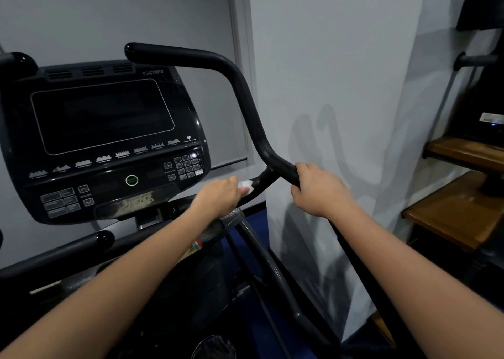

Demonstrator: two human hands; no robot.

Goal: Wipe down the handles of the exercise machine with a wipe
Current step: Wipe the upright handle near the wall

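Exercise machine (191, 290) on blue floor (256, 252)

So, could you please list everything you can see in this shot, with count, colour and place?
Curved tubular handle: one, matte black, rising right of the console.
Short side bar: one, black, branching left from the handle's bend.
Glossy console with dark screen: one, black, left of centre.
Round button: one, green-ringed, below the screen.
Folded disposable wipe: one, white, pressed on the side bar.
Wooden shelves: two, brown, far right.
Painted wall column: one, pale grey, behind the handle.
Left hand: one, holding the wipe around the side bar.
Right hand: one, gripping the handle below its bend.
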